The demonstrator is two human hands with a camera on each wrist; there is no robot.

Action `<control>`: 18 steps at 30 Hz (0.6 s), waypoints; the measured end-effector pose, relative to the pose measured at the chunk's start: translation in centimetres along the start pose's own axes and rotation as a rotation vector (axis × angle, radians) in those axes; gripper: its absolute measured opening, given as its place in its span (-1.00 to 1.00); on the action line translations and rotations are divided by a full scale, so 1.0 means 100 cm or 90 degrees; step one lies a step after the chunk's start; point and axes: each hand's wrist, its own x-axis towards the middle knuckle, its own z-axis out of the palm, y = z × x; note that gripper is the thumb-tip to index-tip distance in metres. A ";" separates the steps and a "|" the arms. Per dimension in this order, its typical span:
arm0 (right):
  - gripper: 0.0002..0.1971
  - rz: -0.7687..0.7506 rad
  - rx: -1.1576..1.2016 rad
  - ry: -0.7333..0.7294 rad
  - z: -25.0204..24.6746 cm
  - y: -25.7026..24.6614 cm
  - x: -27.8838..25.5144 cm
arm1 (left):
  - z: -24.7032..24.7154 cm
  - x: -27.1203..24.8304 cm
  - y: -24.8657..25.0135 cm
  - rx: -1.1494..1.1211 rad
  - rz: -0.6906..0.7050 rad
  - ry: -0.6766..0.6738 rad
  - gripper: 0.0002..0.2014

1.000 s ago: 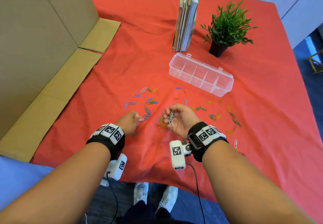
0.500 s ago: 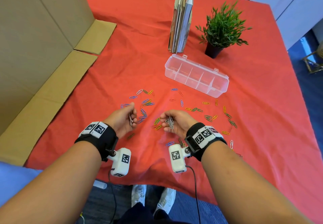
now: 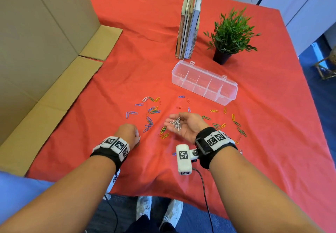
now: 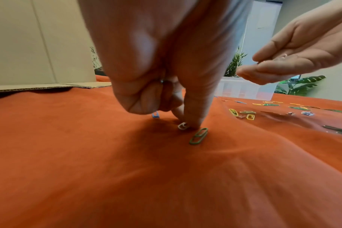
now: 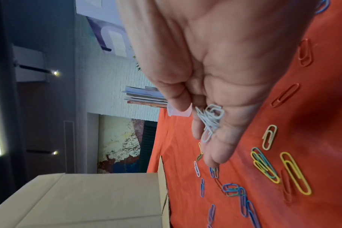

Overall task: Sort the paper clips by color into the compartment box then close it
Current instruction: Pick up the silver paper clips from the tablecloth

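Early days: right hand (image 3: 183, 125) cups white clips (image 3: 176, 123) in loosely open fingers, left hand (image 3: 128, 132) pinches another off the surface (image 3: 254, 142), compartment box (image 3: 204, 82) unfilled and open near the far edge.

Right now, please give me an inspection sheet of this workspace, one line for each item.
Surface: red cloth, wrinkled.
Job's things: compartment box lid shut, compartments look empty; coloured clips scattered loose.
Clutter: books upright, potted plant.
Grips: left hand fingertips on a white clip; right hand palm up, cupping white clips.
Cables: black cable from the wrist camera.
Surroundings: cardboard box at left.
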 end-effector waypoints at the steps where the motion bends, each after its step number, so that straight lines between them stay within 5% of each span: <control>1: -0.77 -0.005 0.018 0.008 0.000 -0.003 0.000 | 0.000 0.001 0.001 0.013 0.001 -0.018 -0.85; 9: -0.74 -0.003 0.012 0.128 -0.014 -0.027 0.001 | -0.035 0.021 0.032 -0.184 0.023 -0.038 -0.89; 13: -0.74 -0.082 0.025 0.170 -0.026 -0.048 -0.002 | -0.066 0.052 0.060 -0.284 0.069 -0.076 -0.87; 18: -0.78 -0.156 0.012 0.193 -0.036 -0.080 -0.001 | -0.102 0.084 0.102 -0.302 0.122 -0.016 -0.84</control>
